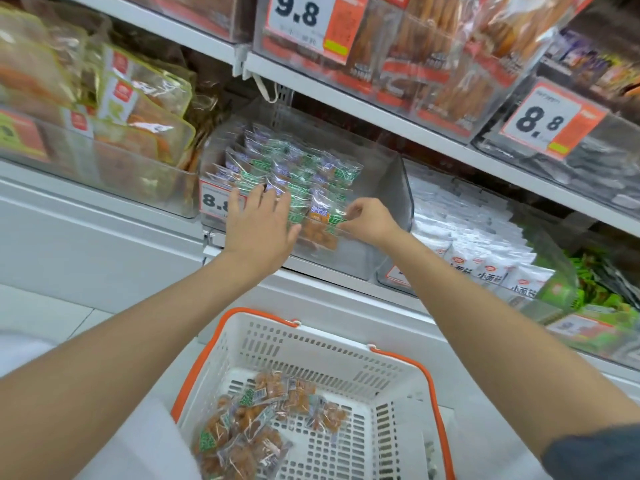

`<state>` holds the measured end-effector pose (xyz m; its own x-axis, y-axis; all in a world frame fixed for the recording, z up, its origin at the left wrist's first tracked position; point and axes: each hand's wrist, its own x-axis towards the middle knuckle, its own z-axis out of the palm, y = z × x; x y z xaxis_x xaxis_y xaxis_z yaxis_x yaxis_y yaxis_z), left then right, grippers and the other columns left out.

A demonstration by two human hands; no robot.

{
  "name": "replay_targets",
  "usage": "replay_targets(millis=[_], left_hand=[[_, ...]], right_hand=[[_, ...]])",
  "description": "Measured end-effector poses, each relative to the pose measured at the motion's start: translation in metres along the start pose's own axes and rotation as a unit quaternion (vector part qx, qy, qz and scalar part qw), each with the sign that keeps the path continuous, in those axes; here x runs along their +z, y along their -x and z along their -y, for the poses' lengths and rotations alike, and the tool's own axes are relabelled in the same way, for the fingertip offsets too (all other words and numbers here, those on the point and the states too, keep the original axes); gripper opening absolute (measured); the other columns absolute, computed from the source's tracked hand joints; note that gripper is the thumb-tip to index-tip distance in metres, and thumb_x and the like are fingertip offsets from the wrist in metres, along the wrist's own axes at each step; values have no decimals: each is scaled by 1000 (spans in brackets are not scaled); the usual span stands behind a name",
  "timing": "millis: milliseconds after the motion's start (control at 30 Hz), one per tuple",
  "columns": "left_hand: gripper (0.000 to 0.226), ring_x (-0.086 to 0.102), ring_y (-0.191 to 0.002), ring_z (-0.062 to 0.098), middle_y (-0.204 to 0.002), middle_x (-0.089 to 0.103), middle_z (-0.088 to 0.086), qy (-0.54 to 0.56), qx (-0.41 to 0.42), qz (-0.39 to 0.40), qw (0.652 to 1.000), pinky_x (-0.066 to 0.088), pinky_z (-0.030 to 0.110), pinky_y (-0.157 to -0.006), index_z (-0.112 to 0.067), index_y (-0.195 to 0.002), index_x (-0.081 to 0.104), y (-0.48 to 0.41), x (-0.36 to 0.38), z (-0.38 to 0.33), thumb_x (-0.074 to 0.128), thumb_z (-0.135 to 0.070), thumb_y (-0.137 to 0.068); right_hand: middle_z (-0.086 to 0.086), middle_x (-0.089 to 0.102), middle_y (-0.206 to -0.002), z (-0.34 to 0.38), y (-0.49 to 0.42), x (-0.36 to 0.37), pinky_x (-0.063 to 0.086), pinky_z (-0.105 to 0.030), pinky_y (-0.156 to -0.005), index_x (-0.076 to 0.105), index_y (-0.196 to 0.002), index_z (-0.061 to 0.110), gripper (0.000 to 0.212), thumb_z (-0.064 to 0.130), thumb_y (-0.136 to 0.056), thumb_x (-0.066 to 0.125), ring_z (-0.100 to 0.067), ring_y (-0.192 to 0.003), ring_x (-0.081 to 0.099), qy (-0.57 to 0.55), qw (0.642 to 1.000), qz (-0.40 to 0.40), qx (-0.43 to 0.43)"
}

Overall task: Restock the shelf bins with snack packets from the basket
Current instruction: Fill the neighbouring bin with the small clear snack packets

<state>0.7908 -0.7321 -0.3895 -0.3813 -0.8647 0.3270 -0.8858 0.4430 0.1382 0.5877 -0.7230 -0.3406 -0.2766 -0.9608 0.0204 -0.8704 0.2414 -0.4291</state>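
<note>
1. A clear bin [398, 192] sits on the middle shelf [104, 216]. It stands between a bin of yellow-edged pouches [138, 109] on its left and a bin of white packets [467, 233] on its right.
2. An upper shelf [346, 95] overhangs it, carrying a 9.8 price tag [304, 19] and an 8.8 price tag [550, 121].
3. Rows of green-and-purple snack packets [287, 164] stand in the bin's left and rear part.
4. The left grip [258, 226] is wide and flat, fingers spread straight against the front row of packets. It partly covers the bin's price label [214, 202].
5. The right grip [369, 220] pinches the top edge of one held packet [318, 226], which stands just inside the bin's front wall, just beside the left thumb.
6. A white basket [311, 341] with orange handles sits below the shelf, between the forearms. Loose basket packets [249, 420] lie in its near left corner, well apart from both grips.
</note>
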Motion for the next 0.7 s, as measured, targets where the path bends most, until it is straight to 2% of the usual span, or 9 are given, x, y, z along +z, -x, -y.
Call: replay_targets(millis=[67, 133, 233, 300, 367, 433, 533, 600, 700], left_hand=[[62, 17, -147, 25, -156, 30, 6, 7, 1, 1, 1000, 8, 55, -117, -20, -152, 23, 1, -1, -1, 29, -52, -100], [62, 18, -147, 25, -155, 31, 7, 21, -4, -6, 1000, 9, 54, -116, -19, -152, 24, 0, -1, -2, 34, -50, -99], [54, 31, -139, 28, -146, 40, 11, 49, 6, -67, 996, 22, 51, -112, -15, -142, 40, 2, -1, -5, 53, -37, -94], [36, 49, -114, 30, -120, 55, 10, 57, 59, -149, 985, 38, 43, -94, -12, -120, 54, 6, -1, -11, 60, -24, -86], [17, 54, -87, 29, -95, 56, 5, 98, 94, -155, 978, 41, 38, -71, -13, -101, 53, 13, -4, -20, 59, -18, -85], [10, 55, -73, 29, -85, 56, 1, 180, 74, -62, 979, 44, 37, -62, -17, -94, 47, 24, -1, -30, 55, -20, -89], [8, 58, -77, 25, -86, 62, -3, 215, 19, 96, 972, 48, 37, -68, -22, -91, 47, 40, 24, -39, 54, -26, -89], [5, 59, -79, 20, -88, 63, -3, 254, -11, 208, 945, 47, 33, -68, -20, -90, 53, 50, 46, -43, 54, -24, -91], [15, 66, -77, 17, -90, 66, 2, 287, -41, 355, 889, 52, 32, -67, -8, -92, 64, 65, 81, -42, 54, -19, -95]], right_hand=[[-3, 58, -101, -2, 0, 2, 46, -31, -73, 64, -101, 6, 25, 16, -82, 75, -15, -89, 54, -45, 999, -2, 28], [0, 55, -106, -3, 5, 0, 45, -25, -68, 62, -112, 8, 32, 17, -83, 73, -13, -92, 52, -70, 997, -14, 35], [0, 58, -107, -6, 22, -2, 49, -26, -77, 61, -115, 14, 29, 13, -86, 66, -11, -92, 54, -72, 990, -122, -12], [0, 60, -101, -9, 41, 1, 47, -21, -80, 64, -106, 13, 23, 6, -85, 61, -8, -87, 53, -85, 972, -199, -86], [1, 59, -90, -15, 62, 10, 41, -13, -72, 66, -96, 11, 18, 0, -82, 60, -6, -76, 51, -99, 957, -229, -150], [2, 60, -84, -24, 82, 27, 39, -10, -67, 66, -89, 11, 16, -2, -81, 60, -5, -68, 51, -122, 955, -210, -170], [4, 62, -83, -48, 106, 64, 43, -15, -65, 65, -86, 17, 18, 0, -81, 61, -6, -64, 53, -143, 970, -139, -139], [4, 64, -81, -70, 120, 91, 45, -18, -64, 64, -82, 19, 13, 6, -83, 63, -8, -64, 55, -157, 981, -64, -93], [9, 65, -78, -112, 137, 136, 44, -16, -64, 66, -79, 20, 7, 17, -86, 66, -4, -67, 57, -152, 986, 69, -21]])
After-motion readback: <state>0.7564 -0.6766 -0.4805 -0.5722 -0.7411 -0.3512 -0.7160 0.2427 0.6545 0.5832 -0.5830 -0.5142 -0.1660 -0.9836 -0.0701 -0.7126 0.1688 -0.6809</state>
